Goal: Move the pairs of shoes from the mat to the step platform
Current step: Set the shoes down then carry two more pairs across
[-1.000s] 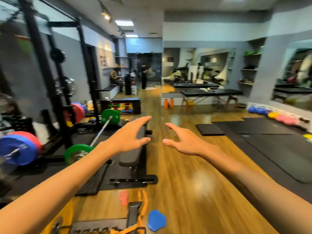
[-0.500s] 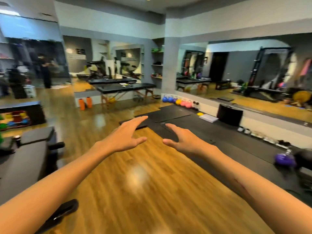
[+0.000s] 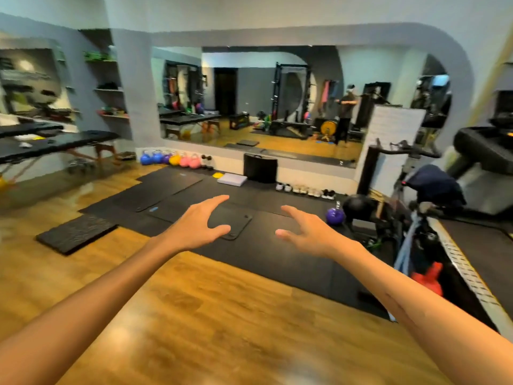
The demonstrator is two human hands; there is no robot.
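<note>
- The black mat (image 3: 277,251) covers the floor up to the mirrored wall, so its far edge makes a natural parking strip for footwear, out of the walking path.
- A pale flat block (image 3: 232,179), probably the step platform, lies at that same far edge, left of a black case (image 3: 260,167) leaning on the wall.
- The left hand (image 3: 197,228) and the right hand (image 3: 306,233) hang in front over the mat's near half, both empty, fingers spread and slightly curled, seemingly ready to take 1 pair at once.
- The shoes (image 3: 305,190), about 4 pairs, though blur hides the count, line the mat's far edge right of the case, well apart from both hands.
</note>
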